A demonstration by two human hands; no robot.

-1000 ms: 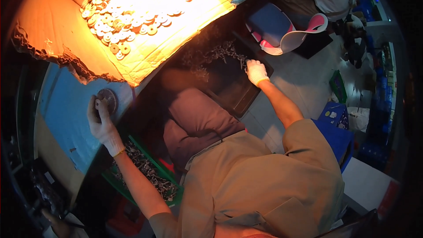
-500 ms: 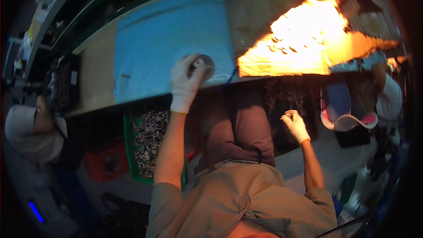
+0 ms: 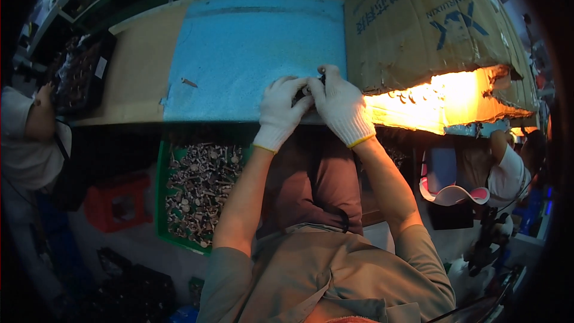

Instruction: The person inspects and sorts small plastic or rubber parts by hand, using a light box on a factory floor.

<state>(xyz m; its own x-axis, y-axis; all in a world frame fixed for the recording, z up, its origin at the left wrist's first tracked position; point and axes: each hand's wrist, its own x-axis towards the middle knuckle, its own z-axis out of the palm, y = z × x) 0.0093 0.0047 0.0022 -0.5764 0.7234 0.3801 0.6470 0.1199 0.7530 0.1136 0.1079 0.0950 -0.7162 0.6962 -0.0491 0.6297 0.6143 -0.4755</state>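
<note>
Both my gloved hands meet over the front edge of a blue mat (image 3: pixel 257 36) on the bench. My left hand (image 3: pixel 281 110) is curled around a round grey metal piece (image 3: pixel 303 92), mostly hidden by its fingers. Pressed close against it is my right hand (image 3: pixel 344 106), its fingers bent in a pinch on a small dark metal part (image 3: pixel 321 73). Only a sliver of that part shows, and I cannot tell its shape. The fingertips of the two hands touch or nearly touch.
A large cardboard box (image 3: pixel 406 36) with a brightly lit opening (image 3: pixel 442 101) stands right. Below the bench are a green crate (image 3: pixel 161 194) of metal parts and a red stool (image 3: pixel 119 203). A black tray (image 3: pixel 89 75) sits left. Other people work at both sides.
My right hand has come up from the dark bin below the bench to meet my left. My left hand has shifted slightly with the round piece. The view has also turned a little.
</note>
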